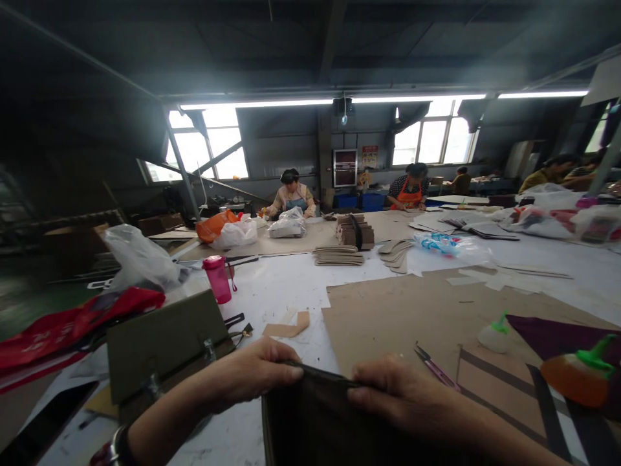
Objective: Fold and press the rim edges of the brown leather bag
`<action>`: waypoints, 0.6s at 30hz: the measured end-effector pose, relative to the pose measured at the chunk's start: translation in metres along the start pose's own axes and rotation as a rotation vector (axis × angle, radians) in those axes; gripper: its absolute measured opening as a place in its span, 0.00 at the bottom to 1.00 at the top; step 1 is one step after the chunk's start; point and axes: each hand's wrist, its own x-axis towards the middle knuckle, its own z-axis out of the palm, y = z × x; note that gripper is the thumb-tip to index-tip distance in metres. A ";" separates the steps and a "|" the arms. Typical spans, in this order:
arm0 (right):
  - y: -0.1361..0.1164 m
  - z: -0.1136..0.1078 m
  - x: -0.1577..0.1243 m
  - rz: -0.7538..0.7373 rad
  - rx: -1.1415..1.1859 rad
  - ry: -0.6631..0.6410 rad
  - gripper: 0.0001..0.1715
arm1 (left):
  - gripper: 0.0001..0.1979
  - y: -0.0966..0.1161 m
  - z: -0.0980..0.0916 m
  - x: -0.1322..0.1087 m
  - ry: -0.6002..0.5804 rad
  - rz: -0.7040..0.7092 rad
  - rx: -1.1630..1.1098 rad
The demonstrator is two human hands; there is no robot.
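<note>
Both of my hands pinch the top edge of a dark piece of material (310, 421), perhaps fabric or thin leather; its exact kind is hard to make out. My left hand (252, 372) grips the edge near its left corner, thumb on top. Farther right along the same edge, my right hand (392, 395) has it between thumb and fingers. The piece hangs down toward me, and its lower part is out of frame. Beside my left forearm stands an olive-green bag or case (165, 343) with metal clasps. Pink-handled thread snips (436, 367) lie right of my right hand.
Brown paper (388, 317) covers part of the white table. Two squeeze bottles, one clear (493, 336) and one amber (577, 378), stand at right. A pink cup (218, 279), stacked card pieces (338, 255) and plastic bags (140, 259) lie farther off. Several people work across the table.
</note>
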 end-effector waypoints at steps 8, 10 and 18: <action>0.001 0.007 0.010 0.012 -0.127 -0.002 0.12 | 0.13 -0.002 0.002 0.000 0.039 -0.013 0.041; -0.002 0.012 0.018 0.008 -0.236 0.029 0.14 | 0.11 -0.001 0.002 0.001 0.055 -0.005 0.084; -0.008 0.003 0.046 -0.037 -0.329 0.124 0.15 | 0.08 0.012 -0.004 -0.022 0.299 0.111 0.043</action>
